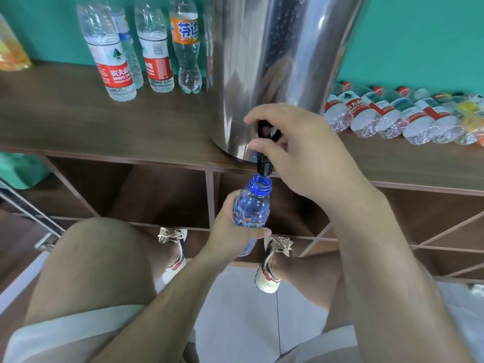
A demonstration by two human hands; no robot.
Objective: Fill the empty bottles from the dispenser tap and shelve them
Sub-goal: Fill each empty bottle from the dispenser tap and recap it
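Holding blue bottle [251,209] mid-body, left hand [231,231] grip wrapped tight, mouth just under black tap [264,145]. Thin plastic: light now, likely heavier and slick once wet. Right hand [296,150] grip pinching tap lever. Steel dispenser [275,61] behind on counter [78,119].

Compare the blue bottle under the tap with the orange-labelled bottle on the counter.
The blue bottle is tinted blue and held in the left hand; the orange-labelled bottle is clear and stands free on the counter. The blue one sits below the counter edge. Both are upright plastic.
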